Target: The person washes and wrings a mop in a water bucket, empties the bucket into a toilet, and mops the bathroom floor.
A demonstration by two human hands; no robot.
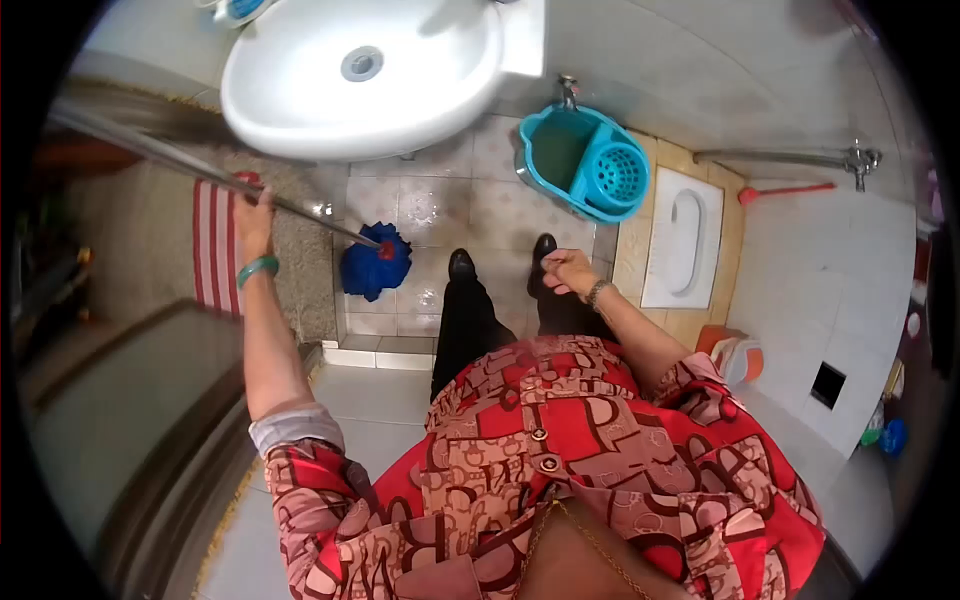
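Observation:
My left hand is closed round the metal handle of a mop, which slants in from the upper left. The mop's blue head, with a red centre, rests on the wet-looking tiled floor to the left of my feet. A green bangle circles the left wrist. My right hand hangs in front of my body above my right shoe, its fingers curled together and nothing visible in them. It is nearest to the turquoise mop bucket, whose one side contains murky water and the other a wringer basket.
A white washbasin juts out above the floor. Beneath a tap stands the bucket. To its right is a squat toilet, with a red long-handled tool beyond. A raised tile edge runs behind the mop head.

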